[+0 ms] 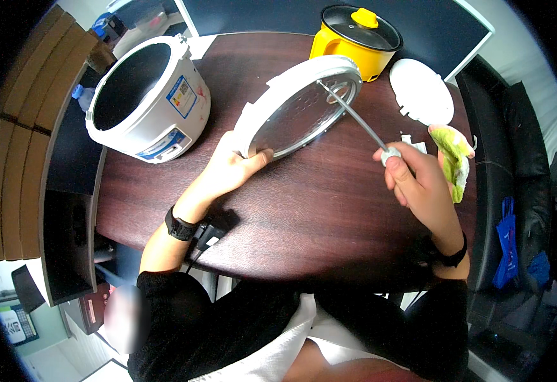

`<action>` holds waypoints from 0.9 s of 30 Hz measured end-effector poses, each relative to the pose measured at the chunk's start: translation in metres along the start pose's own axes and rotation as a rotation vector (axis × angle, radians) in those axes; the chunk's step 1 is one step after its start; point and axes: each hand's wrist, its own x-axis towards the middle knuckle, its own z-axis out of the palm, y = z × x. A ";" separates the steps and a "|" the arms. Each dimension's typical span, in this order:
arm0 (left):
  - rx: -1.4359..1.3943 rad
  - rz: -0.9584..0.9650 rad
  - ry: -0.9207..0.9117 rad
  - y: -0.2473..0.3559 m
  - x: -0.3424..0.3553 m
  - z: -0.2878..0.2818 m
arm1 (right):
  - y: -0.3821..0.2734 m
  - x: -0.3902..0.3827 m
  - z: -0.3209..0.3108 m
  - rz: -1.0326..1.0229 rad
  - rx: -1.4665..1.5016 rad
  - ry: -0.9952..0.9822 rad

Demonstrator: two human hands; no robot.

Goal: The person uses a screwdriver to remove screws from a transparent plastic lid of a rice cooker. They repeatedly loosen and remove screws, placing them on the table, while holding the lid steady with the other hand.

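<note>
My left hand (234,169) grips the rim of a white round cooker lid (259,108), tilted up over the table with its metal inner plate showing. My right hand (418,184) is closed on the pale handle of a long screwdriver (355,114), whose shaft reaches into the lid near a round fitting at its upper right. Left of the lid, the white rice cooker body (189,121) stands open with a dark pot inside. A crumpled green-and-white cloth (450,159) lies just beyond my right hand.
At the back, a yellow pot (334,53) with a dark lid stands beside a white oval panel (421,89). A black plug and cable (211,239) are near the table's front edge (285,270). Boxes (11,172) are stacked left; a black sofa (520,165) is right.
</note>
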 end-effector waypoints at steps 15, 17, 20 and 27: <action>0.021 0.036 0.100 -0.016 0.010 0.002 | 0.001 0.011 0.001 0.060 0.332 -0.134; 0.020 0.055 0.102 -0.019 0.012 0.002 | 0.007 0.016 -0.002 0.054 0.284 -0.127; 0.011 0.067 0.114 -0.019 0.014 0.003 | 0.011 0.019 0.003 0.024 0.397 -0.142; 0.061 0.045 0.087 -0.009 0.009 0.002 | 0.012 0.018 -0.003 0.012 0.440 -0.192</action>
